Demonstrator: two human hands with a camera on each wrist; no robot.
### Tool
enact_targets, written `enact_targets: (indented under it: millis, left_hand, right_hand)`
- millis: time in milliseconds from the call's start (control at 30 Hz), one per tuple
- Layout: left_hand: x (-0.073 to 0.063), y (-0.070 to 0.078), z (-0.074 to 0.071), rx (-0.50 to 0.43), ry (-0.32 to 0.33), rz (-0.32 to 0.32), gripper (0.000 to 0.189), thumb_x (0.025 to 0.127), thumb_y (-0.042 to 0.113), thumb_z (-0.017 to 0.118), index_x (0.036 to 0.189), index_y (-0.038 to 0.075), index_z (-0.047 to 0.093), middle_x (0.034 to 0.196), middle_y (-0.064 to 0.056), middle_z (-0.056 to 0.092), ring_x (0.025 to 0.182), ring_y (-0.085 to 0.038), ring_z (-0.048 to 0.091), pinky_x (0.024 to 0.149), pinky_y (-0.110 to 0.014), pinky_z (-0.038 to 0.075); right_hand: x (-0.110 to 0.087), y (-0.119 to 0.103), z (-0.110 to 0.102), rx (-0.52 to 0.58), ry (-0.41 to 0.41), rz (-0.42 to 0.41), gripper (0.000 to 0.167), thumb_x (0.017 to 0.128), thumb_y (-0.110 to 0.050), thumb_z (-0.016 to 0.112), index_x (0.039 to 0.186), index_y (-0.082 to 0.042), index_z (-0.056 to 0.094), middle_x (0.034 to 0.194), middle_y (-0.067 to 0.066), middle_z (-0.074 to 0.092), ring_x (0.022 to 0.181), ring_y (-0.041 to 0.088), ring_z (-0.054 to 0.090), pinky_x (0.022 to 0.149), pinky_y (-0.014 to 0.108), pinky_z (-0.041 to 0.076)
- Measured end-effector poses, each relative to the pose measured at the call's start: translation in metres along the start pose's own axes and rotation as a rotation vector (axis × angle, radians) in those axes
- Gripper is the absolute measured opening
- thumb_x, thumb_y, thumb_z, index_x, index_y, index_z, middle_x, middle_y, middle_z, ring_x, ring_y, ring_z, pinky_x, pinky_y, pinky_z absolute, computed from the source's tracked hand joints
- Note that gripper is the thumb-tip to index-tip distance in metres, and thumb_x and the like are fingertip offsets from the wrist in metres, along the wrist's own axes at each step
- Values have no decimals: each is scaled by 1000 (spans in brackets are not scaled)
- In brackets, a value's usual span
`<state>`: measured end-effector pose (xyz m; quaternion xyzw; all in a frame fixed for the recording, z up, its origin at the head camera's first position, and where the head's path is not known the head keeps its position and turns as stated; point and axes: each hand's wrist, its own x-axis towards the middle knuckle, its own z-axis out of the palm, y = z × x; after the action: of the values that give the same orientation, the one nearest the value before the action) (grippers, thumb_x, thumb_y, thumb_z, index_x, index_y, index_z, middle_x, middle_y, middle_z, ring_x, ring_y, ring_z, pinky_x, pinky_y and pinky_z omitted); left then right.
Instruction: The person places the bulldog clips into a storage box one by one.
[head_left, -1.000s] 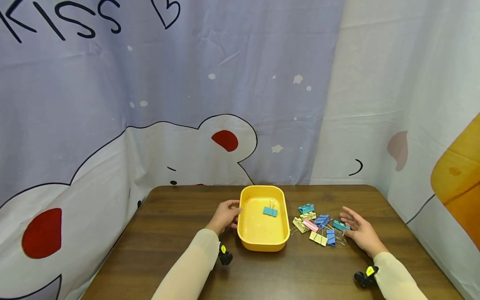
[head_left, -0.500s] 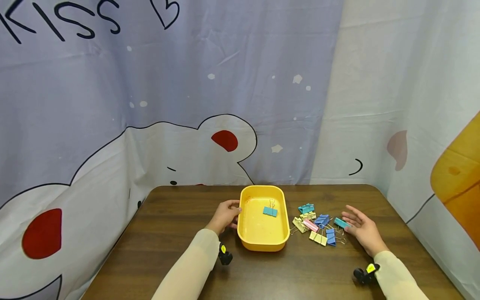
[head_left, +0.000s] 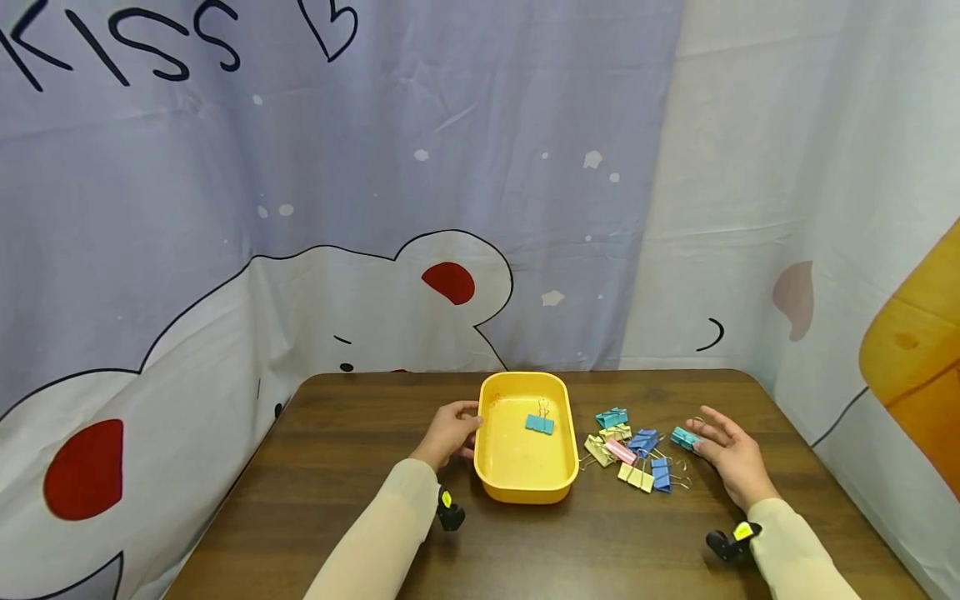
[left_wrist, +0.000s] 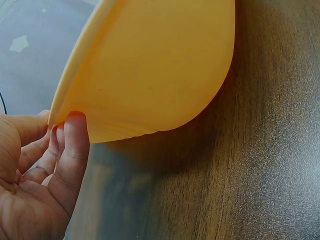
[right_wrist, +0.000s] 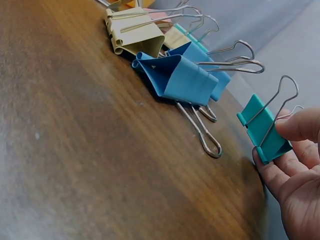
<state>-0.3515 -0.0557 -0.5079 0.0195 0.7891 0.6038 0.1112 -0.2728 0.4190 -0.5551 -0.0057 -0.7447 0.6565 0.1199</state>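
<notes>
My left hand (head_left: 452,435) grips the left wall of a yellow plastic bin (head_left: 527,497); in the left wrist view the thumb and fingers (left_wrist: 75,145) pinch its rim. A teal binder clip (head_left: 539,424) lies on the bin's floor. On the right, my right hand (head_left: 731,457) pinches another teal binder clip (right_wrist: 267,127) between thumb and fingers, its wire handles sticking out in the right wrist view. Just left of that hand lies a pile of binder clips, among them blue clips (right_wrist: 182,75), yellow clips (right_wrist: 132,30), a pink clip (head_left: 621,451) and a teal clip (head_left: 612,417).
The bin and the pile stand on a brown wooden table (head_left: 360,500), the pile close to the bin's right side. A printed curtain (head_left: 450,125) hangs behind the table's back edge and along its right side.
My right hand has lifted the teal clip slightly away from the pile, turning it as the fingers shift. My left hand and the bin have stayed in place.
</notes>
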Motion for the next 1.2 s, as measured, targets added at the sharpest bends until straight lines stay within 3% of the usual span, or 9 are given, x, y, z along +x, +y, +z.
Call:
enact_targets:
  millis: [200,500,767,1033,1200]
  left_hand:
    - [-1,0,0,-18,-7,13,42,102,10,60,143,2,53,110,-23,64,66,-18,61,55,-33,61]
    - [-2,2,1,-11,1,9,42,101,11,60,142,2,54,111,-24,64,65,-17,60,55,-33,61]
    - [-3,3,1,-7,2,3,42,102,11,60,142,3,54,111,-24,64,68,-21,61,57,-34,62]
    - [-3,3,1,-7,6,1,42,101,11,61,142,3,55,110,-24,63,67,-19,59,57,-33,62]
    - [-2,2,0,-4,4,5,41,101,12,61,141,3,55,111,-24,64,74,-27,64,58,-34,62]
  right_hand:
    - [0,-6,1,32,-3,3,65,97,2,62,156,-15,38,118,-15,68,106,-7,61,80,14,55]
    - [12,-25,5,-121,37,18,67,98,-6,65,157,-15,36,125,-17,65,104,-10,58,77,19,55]
    - [21,-44,15,-77,16,-5,67,96,-4,67,156,-16,39,128,-12,66,101,-7,62,76,21,56]
    - [29,-54,26,-105,-16,-47,65,97,-4,66,156,-16,39,136,-1,64,101,-4,63,79,25,58]
    - [35,-60,35,-89,-43,-72,63,99,-8,65,156,-14,38,140,5,61,104,-5,62,81,20,57]
